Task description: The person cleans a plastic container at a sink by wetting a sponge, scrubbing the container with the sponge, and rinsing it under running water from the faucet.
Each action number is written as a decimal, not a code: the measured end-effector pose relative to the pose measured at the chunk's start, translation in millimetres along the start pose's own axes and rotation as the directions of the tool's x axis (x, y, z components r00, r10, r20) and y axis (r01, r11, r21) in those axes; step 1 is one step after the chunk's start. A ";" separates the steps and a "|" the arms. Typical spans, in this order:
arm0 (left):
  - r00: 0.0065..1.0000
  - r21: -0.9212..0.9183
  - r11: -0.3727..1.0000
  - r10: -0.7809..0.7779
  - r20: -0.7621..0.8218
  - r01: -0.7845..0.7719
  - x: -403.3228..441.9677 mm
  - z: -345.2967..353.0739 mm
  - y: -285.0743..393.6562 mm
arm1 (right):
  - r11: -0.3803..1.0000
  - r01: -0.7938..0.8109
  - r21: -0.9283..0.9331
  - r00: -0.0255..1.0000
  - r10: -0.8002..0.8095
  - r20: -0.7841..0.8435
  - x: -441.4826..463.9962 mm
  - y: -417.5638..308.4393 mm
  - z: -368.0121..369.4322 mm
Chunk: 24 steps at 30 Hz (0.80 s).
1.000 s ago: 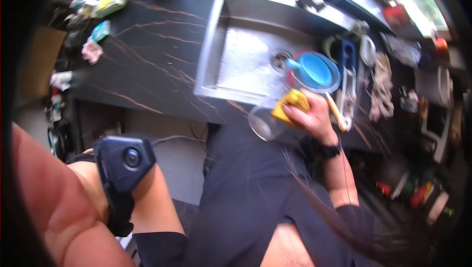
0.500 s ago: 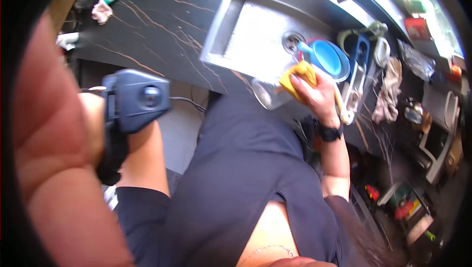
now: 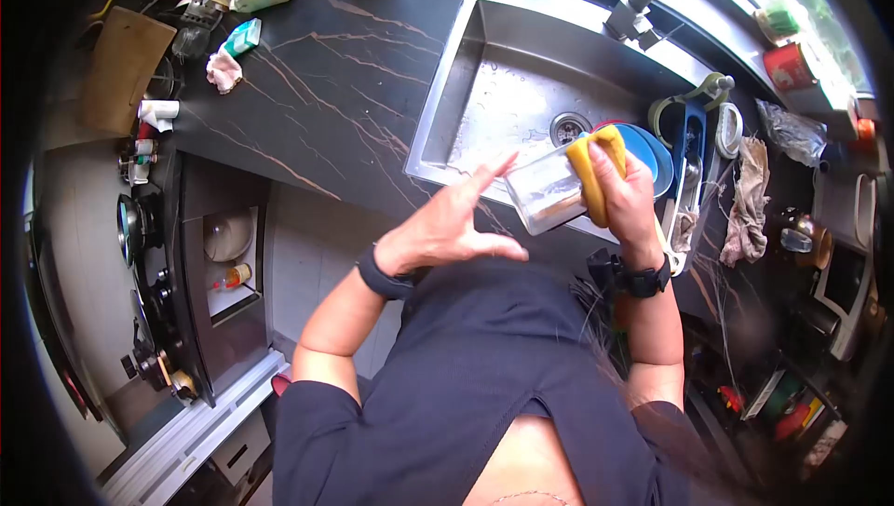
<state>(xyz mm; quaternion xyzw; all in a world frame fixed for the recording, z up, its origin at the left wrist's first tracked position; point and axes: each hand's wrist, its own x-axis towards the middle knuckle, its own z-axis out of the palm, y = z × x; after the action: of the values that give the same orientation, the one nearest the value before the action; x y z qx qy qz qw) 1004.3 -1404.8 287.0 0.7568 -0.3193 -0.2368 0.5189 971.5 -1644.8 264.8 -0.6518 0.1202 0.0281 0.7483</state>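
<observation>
In my right hand (image 3: 626, 191) are a folded yellow cloth (image 3: 589, 171) and a clear, see-through container (image 3: 545, 191). The cloth lies against the container's right end, between it and my fingers. Tilted over the sink's front edge, the container points its other end toward my left hand (image 3: 456, 222). That hand is open, thumb and fingers spread, just left of the container; its fingertips come close to the rim, and I cannot tell whether they touch. A blue bowl (image 3: 643, 157) sits in the right of the sink, partly hidden by my right hand.
A steel sink (image 3: 438, 124) with a faucet (image 3: 638, 17) is set into the dark veined counter (image 3: 307, 87). On the right are a blue long-handled item (image 3: 690, 138) and a crumpled rag (image 3: 747, 199). A pink cloth (image 3: 223, 70) lies on the left. An open cabinet (image 3: 228, 236) stands lower left.
My left hand has come down from close to the camera, toward the container. My right hand has lifted slightly into clearer view with the cloth and container. The view has shifted.
</observation>
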 end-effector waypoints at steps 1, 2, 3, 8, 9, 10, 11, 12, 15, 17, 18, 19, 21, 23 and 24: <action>1.000 0.029 1.000 0.003 -0.004 -0.003 -1.7 9.5 -5.0 | 0.993 -0.063 0.099 0.998 0.063 0.002 4.4 -1.8 -0.7; 0.998 0.101 0.994 0.053 -0.046 -0.048 -3.4 17.5 -9.7 | 0.973 -0.125 0.194 0.992 0.125 0.012 6.8 -3.5 -0.5; 0.984 0.133 0.987 0.107 -0.140 -0.089 -3.8 29.0 -17.9 | 0.974 -0.122 0.191 0.993 0.121 0.014 8.0 -3.5 1.6; 0.820 0.441 0.853 0.450 -0.353 -0.278 7.0 23.7 -20.9 | 0.910 -0.260 0.323 0.944 0.168 0.285 3.5 -3.5 11.4; 0.868 0.335 0.910 0.358 -0.345 -0.242 3.3 19.6 -22.4 | 0.911 -0.261 0.320 0.942 0.168 0.291 1.1 -8.9 12.7; 0.909 0.226 0.954 0.265 -0.323 -0.198 1.1 16.4 -22.0 | 0.935 -0.222 0.275 0.932 0.121 0.341 -1.3 -14.8 14.0; 0.934 0.088 0.988 0.150 -0.324 -0.128 -1.3 16.6 -18.3 | 0.956 -0.179 0.232 0.917 0.077 0.391 -4.3 -17.4 15.1; 0.933 0.090 0.988 0.149 -0.327 -0.126 -1.2 18.8 -13.3 | 0.956 -0.180 0.232 0.916 0.077 0.395 -7.5 -15.9 17.8; 0.930 -0.338 0.938 -0.051 -0.363 -0.080 2.9 27.7 -8.9 | 0.993 -0.102 0.063 0.930 0.072 0.362 -11.5 -9.1 24.3; 0.917 -0.371 0.924 -0.065 -0.393 -0.094 6.2 34.1 -10.1 | 1.000 -0.007 -0.011 0.959 0.010 0.282 -13.0 -2.4 28.9; 0.902 -0.403 0.909 -0.081 -0.424 -0.108 8.0 37.4 -10.8 | 0.993 0.079 -0.091 0.977 -0.059 0.207 -12.7 -0.4 33.4; 0.902 -0.401 0.909 -0.078 -0.424 -0.110 7.5 43.2 -13.1 | 0.943 0.230 -0.241 0.971 -0.205 0.123 -12.4 -0.5 39.9; 0.878 -0.266 0.964 -0.107 -0.466 -0.024 5.2 50.3 -14.9 | 0.994 0.077 -0.072 0.996 -0.079 -0.029 -5.4 5.7 44.4; 0.885 -0.188 0.981 -0.135 -0.445 0.055 5.0 42.8 -11.4 | 0.963 -0.112 0.244 0.986 0.138 -0.093 1.8 17.5 41.8; 0.887 -0.109 0.985 -0.169 -0.430 0.135 5.8 39.1 -9.6 | 0.963 -0.112 0.244 0.986 0.137 -0.090 2.4 16.8 36.9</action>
<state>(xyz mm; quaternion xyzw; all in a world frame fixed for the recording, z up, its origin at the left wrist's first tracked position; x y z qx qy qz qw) 983.6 -1431.4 264.2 0.7930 -0.1250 -0.1124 0.5856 975.7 -1606.3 252.5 -0.5493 0.2031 0.0259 0.8102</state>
